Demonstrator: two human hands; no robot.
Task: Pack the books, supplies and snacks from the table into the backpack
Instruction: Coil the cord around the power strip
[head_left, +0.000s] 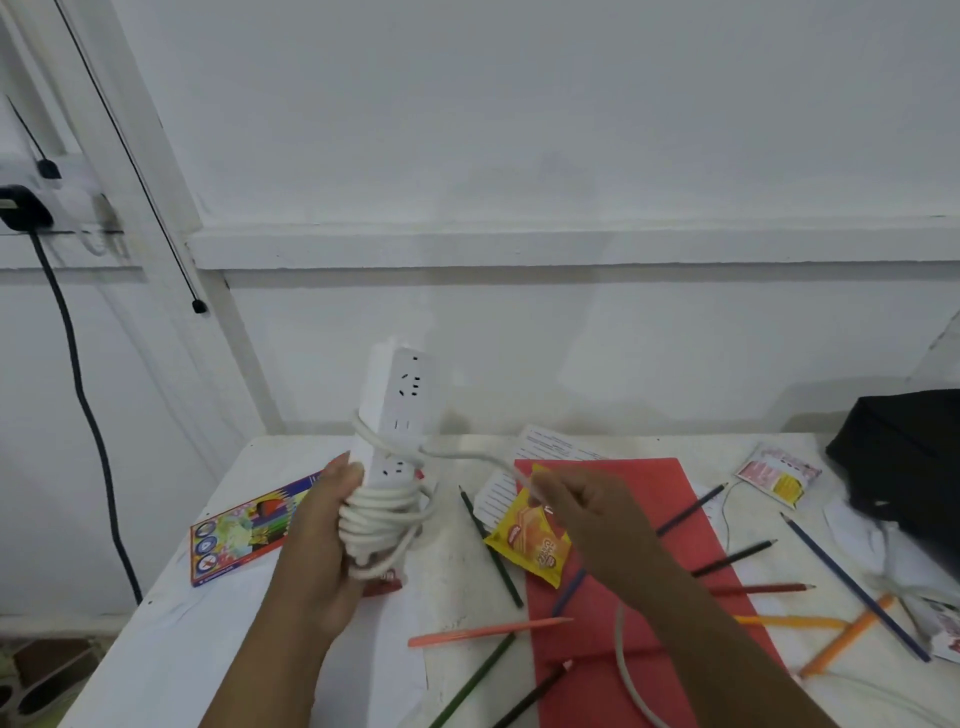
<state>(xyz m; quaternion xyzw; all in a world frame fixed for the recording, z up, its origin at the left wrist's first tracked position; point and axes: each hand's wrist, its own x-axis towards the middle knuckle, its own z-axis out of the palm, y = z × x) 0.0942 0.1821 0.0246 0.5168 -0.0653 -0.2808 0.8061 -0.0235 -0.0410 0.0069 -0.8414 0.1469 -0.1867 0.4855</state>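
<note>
My left hand (322, 540) grips a white power strip (397, 405) held upright above the table, its white cord (382, 519) coiled round the lower end. My right hand (582, 512) pinches the loose stretch of cord to the right of the strip; the rest of the cord trails down under my right forearm. A yellow wafer snack pack (530, 540) lies on a red folder (639, 571). A colour-pencil box (244, 525) sits at the left. Several loose pencils (488, 630) are scattered about. The black backpack (904, 457) stands at the table's right end.
Printed sheets (550, 447) lie behind the folder. A pink-and-yellow sachet (779, 475) rests near the backpack, another packet (948, 631) at the right edge. A black cable (85, 415) hangs down the wall on the left. The white table (218, 649) ends just left of the pencil box.
</note>
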